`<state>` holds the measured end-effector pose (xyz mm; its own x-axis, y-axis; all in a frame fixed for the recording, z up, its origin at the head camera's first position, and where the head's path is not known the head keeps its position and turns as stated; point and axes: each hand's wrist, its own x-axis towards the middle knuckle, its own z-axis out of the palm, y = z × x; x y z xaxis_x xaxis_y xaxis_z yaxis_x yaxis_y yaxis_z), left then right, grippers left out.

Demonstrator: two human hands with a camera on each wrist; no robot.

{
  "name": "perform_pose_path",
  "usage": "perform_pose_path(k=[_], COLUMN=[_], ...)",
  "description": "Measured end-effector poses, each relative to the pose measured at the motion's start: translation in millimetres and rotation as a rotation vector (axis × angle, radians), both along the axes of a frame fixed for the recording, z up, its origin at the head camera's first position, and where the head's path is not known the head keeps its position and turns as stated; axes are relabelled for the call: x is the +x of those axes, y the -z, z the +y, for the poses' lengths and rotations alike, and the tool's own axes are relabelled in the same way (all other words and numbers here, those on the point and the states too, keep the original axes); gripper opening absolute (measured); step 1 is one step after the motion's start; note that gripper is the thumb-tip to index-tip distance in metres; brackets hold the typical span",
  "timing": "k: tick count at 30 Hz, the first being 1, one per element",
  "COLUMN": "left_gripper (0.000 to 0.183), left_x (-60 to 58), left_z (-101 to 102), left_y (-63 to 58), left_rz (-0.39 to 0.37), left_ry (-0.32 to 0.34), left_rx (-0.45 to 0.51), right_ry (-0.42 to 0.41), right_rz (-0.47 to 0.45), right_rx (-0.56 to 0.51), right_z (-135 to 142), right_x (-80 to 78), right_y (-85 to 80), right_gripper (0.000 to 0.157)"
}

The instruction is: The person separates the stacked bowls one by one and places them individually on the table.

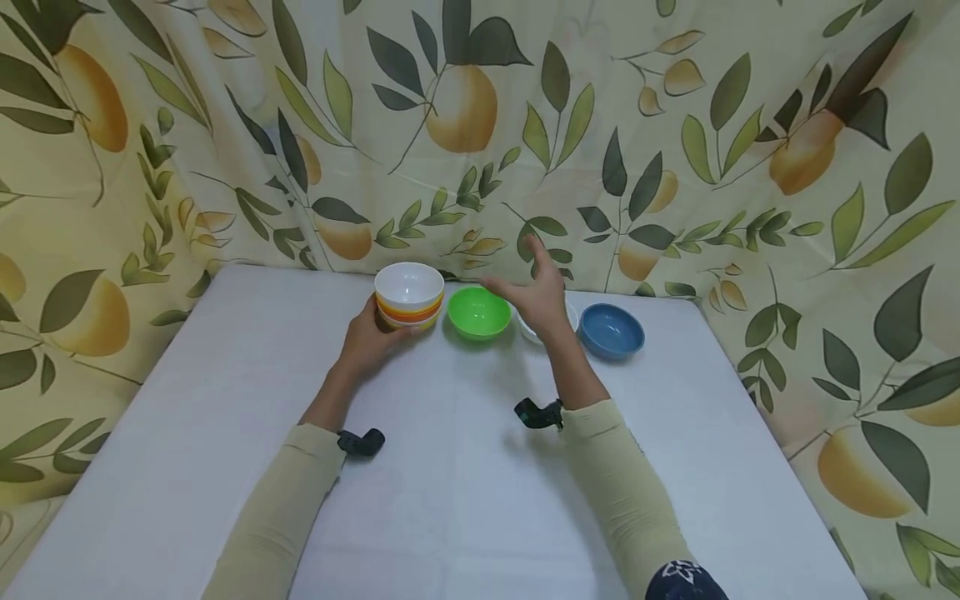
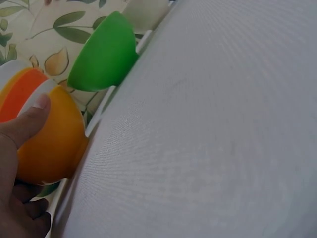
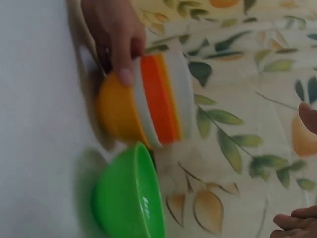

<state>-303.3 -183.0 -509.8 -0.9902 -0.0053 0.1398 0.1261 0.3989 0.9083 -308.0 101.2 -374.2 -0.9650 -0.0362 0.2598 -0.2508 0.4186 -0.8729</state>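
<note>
Head view: left hand [image 1: 367, 343] grips nested bowls [image 1: 408, 302]; right hand [image 1: 543, 298] empty, spread wide. Stacking looks partway; green bowl [image 1: 479, 315], white bowl [image 1: 530, 331], blue bowl [image 1: 612, 332] remain.

one bowl stack [image 1: 409, 298], three single bowls [image 1: 479, 314] [image 1: 528, 331] [image 1: 612, 332]

Curtained recording nook (room type unclear): white table [image 1: 450, 508], fruit-print drapes [image 1: 465, 108], wrist cameras [image 1: 363, 443]

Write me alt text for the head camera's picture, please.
A person's left hand grips a stack of nested bowls, the top one white, beside a green bowl, a white bowl and a blue bowl on a white table. The open right hand partly hides that white bowl; fabric with leaves and fruit hangs behind.
</note>
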Motion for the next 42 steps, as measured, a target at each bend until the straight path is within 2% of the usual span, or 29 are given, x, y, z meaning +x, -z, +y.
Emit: perform_pose_path(k=[9,17,25,33,42], left_gripper=[0.106,0.105,0.103,0.101,0.103], left_x=[-0.5,-3.9,-7.8,-5.2,-3.1], left_z=[0,-1,0,-2,-4], left_y=[-0.8,-2.9,-4.4,-3.9,0.2], left_rz=[-0.033,-0.029,-0.007,-0.01,-0.006], left_ry=[0.001,0.013,0.018,0.017,0.001], left_rx=[-0.001,-0.017,-0.016,-0.025,-0.013], right_ry=[-0.158,-0.228,-0.247,-0.237,-0.249], right_rz=[-0.097,-0.123,-0.114,-0.143,-0.133], right_rx=[0.208,0.286,0.33,0.336,0.32], right_z=[-58,-90,-103,-106,-109], right_x=[-19.2,-28.0,-38.7,-40.1,-40.2], right_y=[15.0,23.0,27.1,32.5,35.6], right_gripper=[0.111,0.119,0.097,0.097,0.097])
